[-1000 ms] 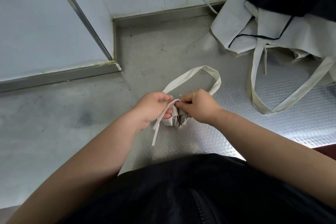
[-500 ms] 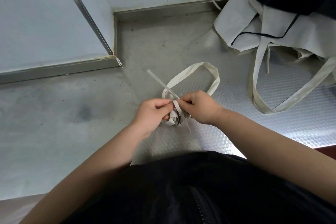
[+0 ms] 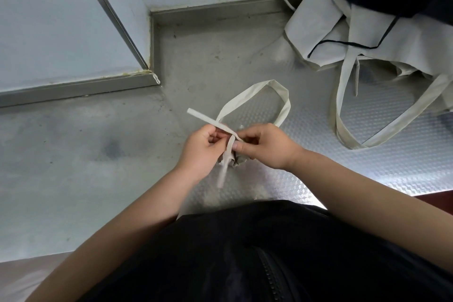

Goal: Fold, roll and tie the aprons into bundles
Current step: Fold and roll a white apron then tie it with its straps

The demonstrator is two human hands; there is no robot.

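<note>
Head view: the rolled apron [image 3: 239,159] sits on the counter [image 3: 367,169], mostly hidden between the two hands. Its ties cross just above it. The upper tie end [image 3: 203,117] sticks out beyond and left of the roll, and the lower tie end [image 3: 223,174] hangs down its near side.

The knot looks crossed rather than drawn tight. If either pinch slips, I would expect the crossing to slacken and the roll to spring open. The neck loop [image 3: 282,103], lying beyond and right of the roll, could also be dragged into the knot as the ends are pulled.

Both forearms come in from the near side and meet over the roll. The left hand [image 3: 201,149] has its fingers curled and grips the tie at the crossing. The right hand [image 3: 267,147], knuckles up, pinches the same crossing with its thumb and fingers. Unfolded aprons [image 3: 367,39] lie heaped far right of the roll.
</note>
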